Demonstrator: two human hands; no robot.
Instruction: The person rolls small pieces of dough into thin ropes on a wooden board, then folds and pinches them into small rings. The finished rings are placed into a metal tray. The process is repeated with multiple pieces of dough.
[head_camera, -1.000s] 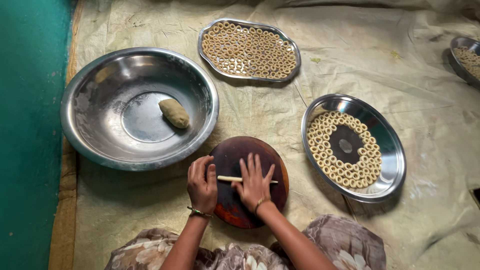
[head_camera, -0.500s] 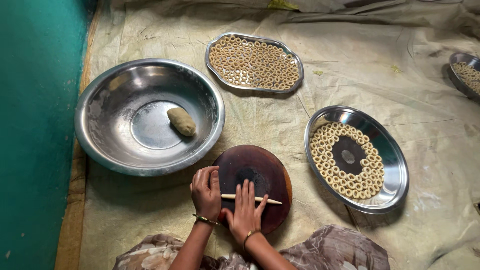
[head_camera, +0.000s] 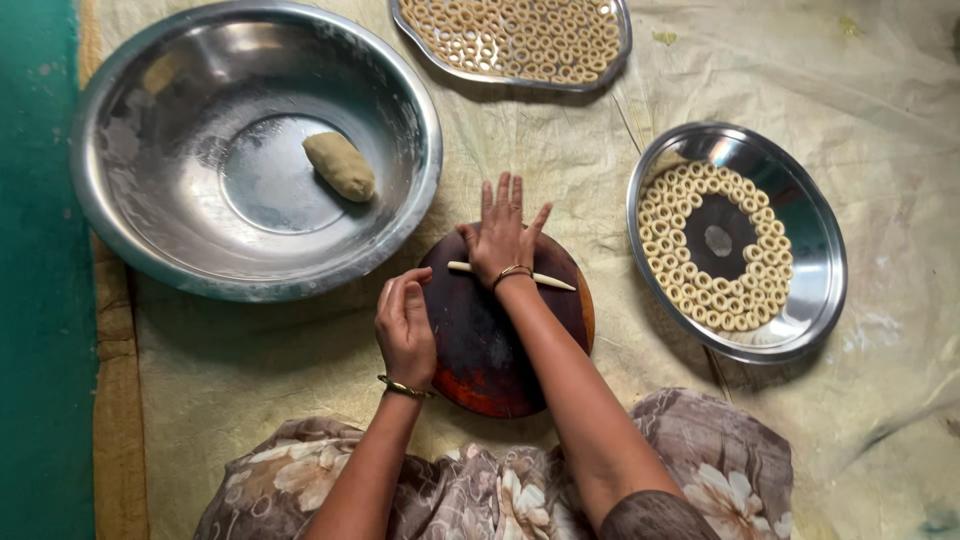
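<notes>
**Rolling dough on the round board**

Down at the bottom of the frame it's just my lap in floral cloth (head_camera: 480, 490), sitting on the pale sheet (head_camera: 900, 200) that covers the floor. Right above that, centre of the frame, is my dark round board (head_camera: 490, 350). My left hand (head_camera: 405, 325) is at the board's left edge, fingers curled loosely inward, not gripping anything I can make out, gold bangle on the wrist. My right hand (head_camera: 503, 240) is a bit further up, fingers flat and spread, palm pressing down on a thin dough stick (head_camera: 545, 279) that lies across the upper part of the board and pokes out both sides of my hand.

To the right, the round steel plate (head_camera: 810, 310) has small dough rings (head_camera: 700, 305) laid in a wide ring around its bare middle. Upper left is the big steel basin (head_camera: 130, 230) with one dough lump (head_camera: 340, 166) sitting in it. Top centre, partly cut off, is a steel tray (head_camera: 600, 65) packed full of more rings (head_camera: 520, 35). A teal strip (head_camera: 40, 300) runs down the left edge.
</notes>
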